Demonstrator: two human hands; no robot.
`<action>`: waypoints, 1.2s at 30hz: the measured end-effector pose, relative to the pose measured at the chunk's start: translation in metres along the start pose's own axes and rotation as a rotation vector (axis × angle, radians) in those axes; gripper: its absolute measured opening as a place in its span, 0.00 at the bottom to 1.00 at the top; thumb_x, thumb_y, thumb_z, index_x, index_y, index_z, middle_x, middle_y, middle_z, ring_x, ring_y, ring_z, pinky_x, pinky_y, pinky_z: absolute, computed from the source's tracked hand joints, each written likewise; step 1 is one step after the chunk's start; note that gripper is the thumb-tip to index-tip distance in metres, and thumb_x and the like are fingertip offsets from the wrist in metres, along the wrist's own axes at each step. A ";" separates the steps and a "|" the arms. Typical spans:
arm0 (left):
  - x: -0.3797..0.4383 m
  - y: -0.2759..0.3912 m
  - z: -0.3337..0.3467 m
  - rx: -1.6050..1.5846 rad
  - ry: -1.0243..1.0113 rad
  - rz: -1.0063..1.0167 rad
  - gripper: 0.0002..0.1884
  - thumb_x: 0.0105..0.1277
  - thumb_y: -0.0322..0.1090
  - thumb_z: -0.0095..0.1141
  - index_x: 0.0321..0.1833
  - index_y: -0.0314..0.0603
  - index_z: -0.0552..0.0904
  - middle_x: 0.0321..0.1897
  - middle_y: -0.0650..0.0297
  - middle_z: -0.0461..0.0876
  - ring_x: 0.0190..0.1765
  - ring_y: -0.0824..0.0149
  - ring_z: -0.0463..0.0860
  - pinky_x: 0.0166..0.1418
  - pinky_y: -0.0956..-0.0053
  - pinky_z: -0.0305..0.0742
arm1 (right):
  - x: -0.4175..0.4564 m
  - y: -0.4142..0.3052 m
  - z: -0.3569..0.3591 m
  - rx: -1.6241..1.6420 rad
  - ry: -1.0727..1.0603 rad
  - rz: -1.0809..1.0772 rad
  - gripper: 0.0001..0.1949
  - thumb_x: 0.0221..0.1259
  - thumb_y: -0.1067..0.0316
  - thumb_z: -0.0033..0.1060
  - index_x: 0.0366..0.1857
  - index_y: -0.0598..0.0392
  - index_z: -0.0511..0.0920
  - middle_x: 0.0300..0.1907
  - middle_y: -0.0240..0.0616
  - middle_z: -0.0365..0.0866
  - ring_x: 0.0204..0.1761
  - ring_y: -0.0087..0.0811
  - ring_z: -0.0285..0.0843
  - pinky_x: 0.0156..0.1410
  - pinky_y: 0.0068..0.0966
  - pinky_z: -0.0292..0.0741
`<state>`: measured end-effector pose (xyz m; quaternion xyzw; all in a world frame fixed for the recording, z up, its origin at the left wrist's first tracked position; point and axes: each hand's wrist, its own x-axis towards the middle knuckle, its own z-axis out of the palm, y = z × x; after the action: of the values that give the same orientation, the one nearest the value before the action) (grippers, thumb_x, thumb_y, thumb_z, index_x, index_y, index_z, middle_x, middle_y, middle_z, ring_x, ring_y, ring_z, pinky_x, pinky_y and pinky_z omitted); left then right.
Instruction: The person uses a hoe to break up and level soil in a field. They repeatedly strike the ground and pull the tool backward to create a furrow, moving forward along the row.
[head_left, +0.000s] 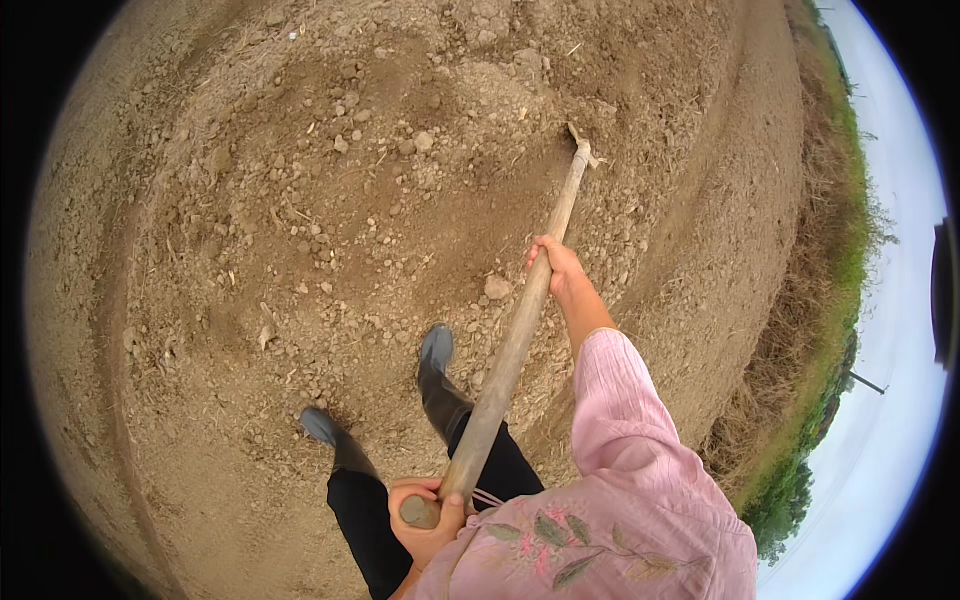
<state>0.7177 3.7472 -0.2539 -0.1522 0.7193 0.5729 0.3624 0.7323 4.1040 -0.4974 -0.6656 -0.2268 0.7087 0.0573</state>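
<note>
A long-handled hoe runs diagonally up and to the right across the view. Its wooden handle (514, 341) is thick near my body and looks thinner farther off. My left hand (429, 517) is wrapped round the butt end, close to my waist. Farther along, my right hand (556, 262) grips the shaft with that arm stretched out. At the far end, the hoe head (581, 146) rests at the soil (375, 210), one side against a dark hollow. How deep its blade sits is hidden.
My boots (437, 349) stand on loose, cloddy earth left of the handle. A larger clod (497, 286) lies beside the shaft. Shallow furrows (120, 420) cross the field. Dry brush (772, 367) and green growth (844, 277) border the right side, with a pole (868, 382) beyond.
</note>
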 end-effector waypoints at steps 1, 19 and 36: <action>0.003 0.002 0.002 0.121 -0.066 0.191 0.14 0.51 0.23 0.59 0.33 0.38 0.66 0.32 0.56 0.73 0.32 0.66 0.75 0.37 0.76 0.72 | -0.003 -0.001 -0.004 -0.011 0.025 0.008 0.04 0.55 0.72 0.52 0.29 0.58 0.69 0.18 0.37 0.71 0.19 0.31 0.71 0.27 0.30 0.75; -0.084 0.043 -0.455 1.327 0.627 0.206 0.11 0.44 0.30 0.53 0.14 0.40 0.64 0.13 0.62 0.62 0.16 0.65 0.62 0.14 0.67 0.54 | -0.186 0.300 0.169 0.504 -0.191 0.713 0.06 0.53 0.69 0.57 0.25 0.54 0.70 0.23 0.37 0.70 0.30 0.34 0.72 0.41 0.37 0.74; 0.036 0.015 -0.101 0.399 0.891 -0.252 0.11 0.52 0.29 0.44 0.18 0.47 0.57 0.09 0.69 0.53 0.06 0.73 0.51 0.09 0.73 0.43 | -0.013 0.107 0.048 0.279 0.075 0.468 0.06 0.51 0.70 0.56 0.25 0.56 0.69 0.22 0.37 0.69 0.24 0.33 0.70 0.32 0.34 0.75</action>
<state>0.6484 3.6647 -0.2607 -0.3954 0.8756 0.2555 0.1086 0.7103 3.9923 -0.5275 -0.7113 0.0354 0.7019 -0.0086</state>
